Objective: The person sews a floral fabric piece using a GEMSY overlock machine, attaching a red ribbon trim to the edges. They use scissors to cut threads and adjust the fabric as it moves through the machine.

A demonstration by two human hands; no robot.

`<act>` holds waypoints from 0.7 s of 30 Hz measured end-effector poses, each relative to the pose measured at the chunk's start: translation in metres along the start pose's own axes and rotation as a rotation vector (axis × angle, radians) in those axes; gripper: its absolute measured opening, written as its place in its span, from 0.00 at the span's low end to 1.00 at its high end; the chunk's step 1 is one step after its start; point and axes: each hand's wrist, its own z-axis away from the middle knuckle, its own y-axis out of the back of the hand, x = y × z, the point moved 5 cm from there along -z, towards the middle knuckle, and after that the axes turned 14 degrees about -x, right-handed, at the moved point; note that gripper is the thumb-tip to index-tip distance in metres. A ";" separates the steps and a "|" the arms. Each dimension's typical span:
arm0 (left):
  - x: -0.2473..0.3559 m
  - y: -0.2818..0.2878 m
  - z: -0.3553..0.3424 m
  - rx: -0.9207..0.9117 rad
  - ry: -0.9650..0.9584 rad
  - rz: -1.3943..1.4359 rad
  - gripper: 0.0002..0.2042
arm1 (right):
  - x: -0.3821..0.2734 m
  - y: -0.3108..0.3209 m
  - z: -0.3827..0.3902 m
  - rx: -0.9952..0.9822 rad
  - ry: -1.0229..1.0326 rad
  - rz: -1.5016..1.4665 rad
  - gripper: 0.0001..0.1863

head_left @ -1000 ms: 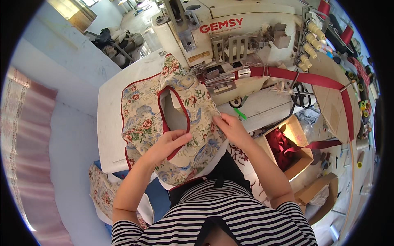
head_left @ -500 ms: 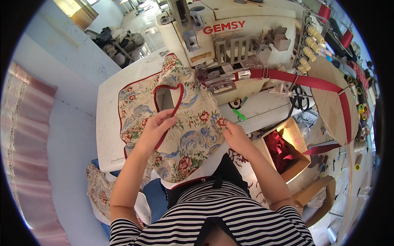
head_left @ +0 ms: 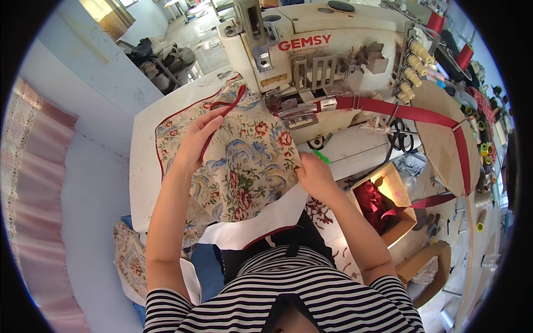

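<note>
A floral tapestry fabric piece with dark red bound edges and a white underside lies over the white table edge and hangs toward my lap. My left hand pinches its red-bound opening, which is partly folded. At the fabric's right edge, my right hand grips the cloth. The fabric's far right side reaches the needle area of a cream sewing machine. Dark red binding tape runs from the right into a metal guide on that machine.
Right of my right hand are green-handled snips, black scissors and a cardboard box of red tape. Yellowish thread cones line the machine's right end. More floral fabric hangs at the lower left, near a pink curtain.
My left hand has moved up and away with the red-bound edge, folding the opening nearly closed. My right hand has shifted slightly down the fabric's right edge, and the near hem has lifted.
</note>
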 end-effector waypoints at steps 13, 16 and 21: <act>-0.103 -0.028 0.188 0.456 0.028 -0.909 0.22 | 0.034 -0.026 0.098 -0.067 -0.316 0.204 0.16; -0.140 -0.016 0.189 0.485 0.268 -1.121 0.34 | 0.070 -0.065 0.111 -0.263 -0.363 0.115 0.13; -0.135 0.033 0.177 0.709 -0.034 -1.110 0.18 | 0.070 -0.109 0.110 -0.211 -0.020 -0.896 0.11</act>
